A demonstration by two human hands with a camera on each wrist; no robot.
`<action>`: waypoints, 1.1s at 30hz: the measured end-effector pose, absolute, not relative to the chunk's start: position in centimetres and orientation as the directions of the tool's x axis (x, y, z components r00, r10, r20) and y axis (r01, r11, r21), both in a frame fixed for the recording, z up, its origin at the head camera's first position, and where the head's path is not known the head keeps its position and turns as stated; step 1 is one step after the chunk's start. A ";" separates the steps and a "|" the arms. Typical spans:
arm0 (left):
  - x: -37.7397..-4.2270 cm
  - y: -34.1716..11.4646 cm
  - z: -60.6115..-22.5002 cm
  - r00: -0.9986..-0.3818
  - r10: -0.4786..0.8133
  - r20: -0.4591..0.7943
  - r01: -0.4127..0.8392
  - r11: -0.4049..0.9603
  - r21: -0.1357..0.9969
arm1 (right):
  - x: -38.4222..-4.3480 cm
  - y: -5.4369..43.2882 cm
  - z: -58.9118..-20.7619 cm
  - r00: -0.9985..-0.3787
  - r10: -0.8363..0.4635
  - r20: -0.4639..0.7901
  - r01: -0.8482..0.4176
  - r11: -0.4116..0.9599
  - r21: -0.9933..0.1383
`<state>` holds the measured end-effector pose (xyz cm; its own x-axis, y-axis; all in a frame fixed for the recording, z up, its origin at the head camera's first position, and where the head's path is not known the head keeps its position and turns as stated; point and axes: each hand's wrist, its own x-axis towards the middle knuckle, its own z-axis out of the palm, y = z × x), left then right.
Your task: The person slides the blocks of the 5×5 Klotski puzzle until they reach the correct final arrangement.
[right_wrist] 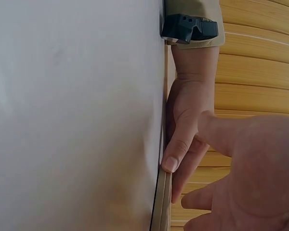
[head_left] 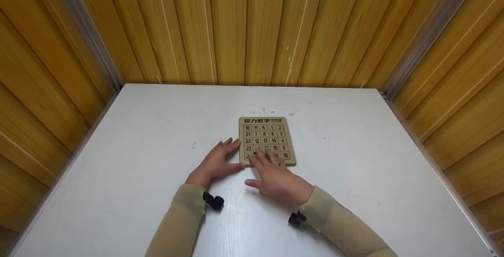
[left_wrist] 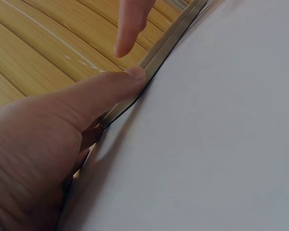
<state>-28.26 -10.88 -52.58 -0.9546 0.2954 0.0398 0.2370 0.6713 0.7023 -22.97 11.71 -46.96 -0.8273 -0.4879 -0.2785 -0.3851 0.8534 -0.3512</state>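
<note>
Even, soft light fills the head view, and the white worktop (head_left: 346,139) looks bright, with faint shadows beside the sleeves (head_left: 177,217). The number board (head_left: 265,134) is readable though its small print is soft. Both wrist views are dimmer and greyer, slightly hazy, with blurry shadows on the worktop along the board's edge.

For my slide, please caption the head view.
On a white table, the left hand touches a number puzzle while the right hand extends over its lower rows.

matt wooden number board (head_left: 265,137), smooth tabletop (head_left: 346,150), glossy wood-grain panels (head_left: 258,28), cloth sleeves (head_left: 177,221)
</note>
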 end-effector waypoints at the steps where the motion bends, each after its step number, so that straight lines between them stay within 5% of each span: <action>1: -28.3 -10.9 -52.6 -0.954 0.297 0.044 0.240 0.668 0.704 | -23.1 11.5 -47.0 -0.826 -0.491 -0.278 -0.388 0.852 -0.351; 26: -28.4 -10.9 -52.5 -0.951 0.304 0.061 0.258 0.665 0.701 | -23.9 13.7 -47.2 -0.850 -0.441 -0.287 -0.347 0.880 -0.324; 33: -28.4 -10.9 -52.7 -0.948 0.312 0.062 0.263 0.658 0.706 | -25.0 13.1 -46.9 -0.867 -0.439 -0.236 -0.322 0.855 -0.407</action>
